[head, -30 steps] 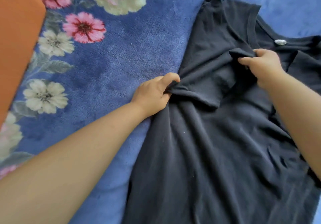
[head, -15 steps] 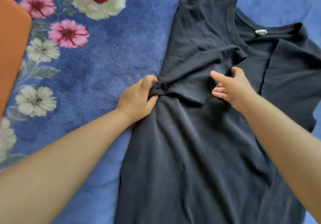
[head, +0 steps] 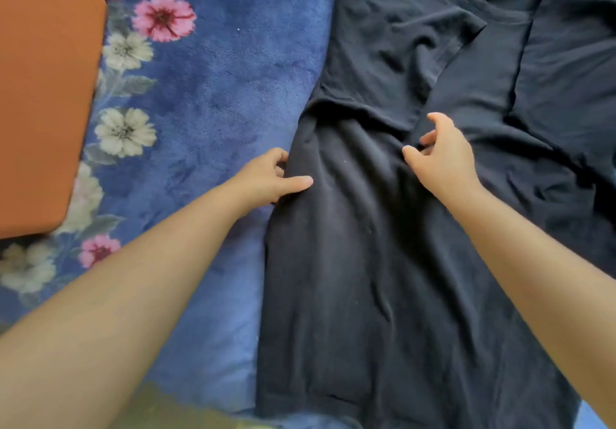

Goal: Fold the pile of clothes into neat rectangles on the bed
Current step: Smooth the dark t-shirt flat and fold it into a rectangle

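Black T-shirt point(head: 383, 262) flat on floral blue bed blanket point(head: 213, 102), sleeve folded inward. Left hand point(head: 266, 178) pinching side edge, fingers clamped; right hand point(head: 440, 158) hovering mid-chest, fingers loosely apart, likely to smooth the fold.

Head view, steeply down, close

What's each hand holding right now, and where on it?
Left hand pinches the dark t-shirt at its left side edge, just below the folded-in sleeve. Right hand holds nothing; its fingers hang loosely curled over the shirt's middle.
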The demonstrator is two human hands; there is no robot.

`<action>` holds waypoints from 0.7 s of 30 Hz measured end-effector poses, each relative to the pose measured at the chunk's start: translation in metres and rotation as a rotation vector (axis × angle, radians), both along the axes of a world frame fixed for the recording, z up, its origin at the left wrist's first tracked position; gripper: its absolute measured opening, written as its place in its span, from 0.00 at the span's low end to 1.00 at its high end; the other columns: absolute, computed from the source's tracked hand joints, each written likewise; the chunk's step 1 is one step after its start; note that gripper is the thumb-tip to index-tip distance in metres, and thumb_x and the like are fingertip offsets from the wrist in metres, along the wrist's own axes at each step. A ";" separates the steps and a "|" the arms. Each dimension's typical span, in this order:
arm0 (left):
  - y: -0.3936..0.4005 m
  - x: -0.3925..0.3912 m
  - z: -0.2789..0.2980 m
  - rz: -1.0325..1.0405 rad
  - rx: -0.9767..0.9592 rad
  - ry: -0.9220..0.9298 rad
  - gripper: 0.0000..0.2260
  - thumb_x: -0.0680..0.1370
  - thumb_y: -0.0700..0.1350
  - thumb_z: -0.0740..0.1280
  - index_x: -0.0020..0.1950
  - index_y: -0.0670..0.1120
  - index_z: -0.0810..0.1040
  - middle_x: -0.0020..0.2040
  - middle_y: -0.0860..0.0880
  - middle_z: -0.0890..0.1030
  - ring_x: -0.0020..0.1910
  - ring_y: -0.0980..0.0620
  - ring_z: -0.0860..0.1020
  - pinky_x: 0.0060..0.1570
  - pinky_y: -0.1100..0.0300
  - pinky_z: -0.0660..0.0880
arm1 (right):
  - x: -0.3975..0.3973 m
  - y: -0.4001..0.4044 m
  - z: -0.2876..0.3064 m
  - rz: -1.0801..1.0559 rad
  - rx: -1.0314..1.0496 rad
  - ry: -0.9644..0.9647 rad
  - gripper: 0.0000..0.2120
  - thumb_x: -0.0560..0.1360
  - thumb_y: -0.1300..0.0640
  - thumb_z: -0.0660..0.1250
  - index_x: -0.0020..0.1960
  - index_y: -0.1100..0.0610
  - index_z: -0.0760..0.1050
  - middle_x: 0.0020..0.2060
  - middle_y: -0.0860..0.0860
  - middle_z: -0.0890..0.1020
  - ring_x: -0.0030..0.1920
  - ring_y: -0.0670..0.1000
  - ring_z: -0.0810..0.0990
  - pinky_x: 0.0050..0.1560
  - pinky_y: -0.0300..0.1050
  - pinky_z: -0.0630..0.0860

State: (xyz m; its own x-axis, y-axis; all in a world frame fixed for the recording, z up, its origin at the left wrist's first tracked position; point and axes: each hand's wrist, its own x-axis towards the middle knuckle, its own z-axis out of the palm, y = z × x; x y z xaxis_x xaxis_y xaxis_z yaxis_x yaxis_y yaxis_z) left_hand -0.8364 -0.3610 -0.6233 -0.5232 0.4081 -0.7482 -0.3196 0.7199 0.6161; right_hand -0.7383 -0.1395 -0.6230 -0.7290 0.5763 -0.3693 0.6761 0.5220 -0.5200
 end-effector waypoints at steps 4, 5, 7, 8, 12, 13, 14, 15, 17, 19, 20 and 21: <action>-0.037 0.047 0.013 -0.201 -0.163 -0.011 0.35 0.71 0.48 0.73 0.72 0.44 0.59 0.68 0.45 0.69 0.64 0.48 0.71 0.55 0.58 0.73 | 0.067 -0.042 0.000 0.407 0.194 0.289 0.17 0.71 0.54 0.61 0.52 0.65 0.75 0.42 0.60 0.77 0.44 0.61 0.77 0.48 0.46 0.69; -0.044 0.056 0.012 -0.208 -0.167 -0.068 0.32 0.71 0.46 0.73 0.70 0.45 0.61 0.63 0.45 0.72 0.58 0.47 0.75 0.52 0.55 0.77 | 0.086 -0.053 -0.002 0.522 0.198 0.324 0.17 0.70 0.51 0.61 0.48 0.64 0.76 0.39 0.59 0.77 0.41 0.60 0.77 0.45 0.48 0.71; -0.063 0.084 0.013 -0.193 -0.148 -0.202 0.22 0.72 0.41 0.73 0.62 0.44 0.68 0.53 0.46 0.77 0.46 0.50 0.78 0.43 0.58 0.79 | 0.130 -0.081 -0.001 0.773 0.166 0.319 0.18 0.69 0.46 0.62 0.44 0.62 0.77 0.36 0.56 0.76 0.36 0.58 0.76 0.39 0.48 0.73; -0.073 0.097 0.014 -0.206 -0.164 -0.259 0.18 0.72 0.39 0.72 0.60 0.43 0.71 0.53 0.45 0.78 0.46 0.50 0.79 0.42 0.61 0.78 | 0.151 -0.095 0.000 0.898 0.155 0.294 0.20 0.67 0.43 0.63 0.44 0.60 0.76 0.35 0.54 0.76 0.35 0.57 0.76 0.35 0.46 0.74; -0.106 0.146 0.010 -0.361 -0.262 -0.405 0.13 0.72 0.39 0.71 0.56 0.42 0.76 0.51 0.45 0.80 0.51 0.48 0.79 0.48 0.62 0.78 | 0.219 -0.139 -0.007 1.178 0.239 0.049 0.35 0.50 0.34 0.75 0.48 0.57 0.77 0.36 0.51 0.77 0.33 0.52 0.76 0.30 0.40 0.72; -0.110 0.153 0.010 -0.365 -0.248 -0.414 0.13 0.71 0.40 0.72 0.54 0.43 0.76 0.48 0.47 0.80 0.49 0.49 0.79 0.47 0.62 0.77 | 0.228 -0.146 -0.010 1.176 0.273 0.004 0.39 0.47 0.35 0.77 0.50 0.58 0.76 0.37 0.51 0.77 0.34 0.53 0.76 0.30 0.41 0.71; -0.116 0.162 0.011 -0.372 -0.230 -0.424 0.16 0.68 0.41 0.74 0.53 0.44 0.75 0.48 0.48 0.81 0.49 0.51 0.79 0.48 0.61 0.77 | 0.234 -0.154 -0.012 1.159 0.301 -0.021 0.41 0.46 0.39 0.78 0.51 0.59 0.73 0.38 0.52 0.77 0.34 0.53 0.76 0.29 0.42 0.70; -0.121 0.168 0.011 -0.391 -0.211 -0.456 0.21 0.64 0.43 0.75 0.55 0.45 0.74 0.51 0.48 0.81 0.50 0.51 0.79 0.53 0.58 0.77 | 0.237 -0.159 -0.014 1.139 0.335 -0.019 0.39 0.46 0.43 0.79 0.50 0.59 0.71 0.37 0.53 0.76 0.33 0.54 0.75 0.29 0.42 0.68; -0.128 0.181 0.013 -0.519 -0.196 -0.519 0.29 0.61 0.45 0.74 0.60 0.46 0.71 0.53 0.50 0.79 0.53 0.51 0.77 0.59 0.54 0.74 | 0.234 -0.162 -0.015 1.113 0.370 0.032 0.26 0.50 0.52 0.78 0.42 0.60 0.73 0.33 0.53 0.75 0.30 0.54 0.73 0.27 0.42 0.63; -0.132 0.196 0.012 -0.625 -0.224 -0.411 0.24 0.63 0.43 0.74 0.56 0.47 0.70 0.45 0.55 0.76 0.48 0.52 0.76 0.53 0.57 0.74 | 0.224 -0.159 -0.012 1.064 0.316 0.104 0.10 0.60 0.55 0.73 0.34 0.59 0.74 0.29 0.53 0.73 0.27 0.55 0.74 0.22 0.40 0.63; -0.132 0.206 0.013 -0.588 -0.218 -0.283 0.19 0.63 0.43 0.73 0.51 0.47 0.71 0.40 0.55 0.75 0.44 0.53 0.75 0.47 0.59 0.74 | 0.221 -0.156 -0.008 1.026 0.288 0.118 0.09 0.66 0.54 0.67 0.32 0.59 0.73 0.28 0.53 0.74 0.26 0.56 0.75 0.20 0.40 0.66; -0.129 0.214 0.015 -0.496 -0.195 -0.154 0.14 0.64 0.43 0.72 0.45 0.47 0.71 0.36 0.55 0.73 0.39 0.53 0.73 0.41 0.60 0.72 | 0.217 -0.151 -0.007 0.996 0.263 0.129 0.10 0.68 0.55 0.65 0.31 0.59 0.73 0.28 0.53 0.74 0.27 0.56 0.76 0.20 0.41 0.67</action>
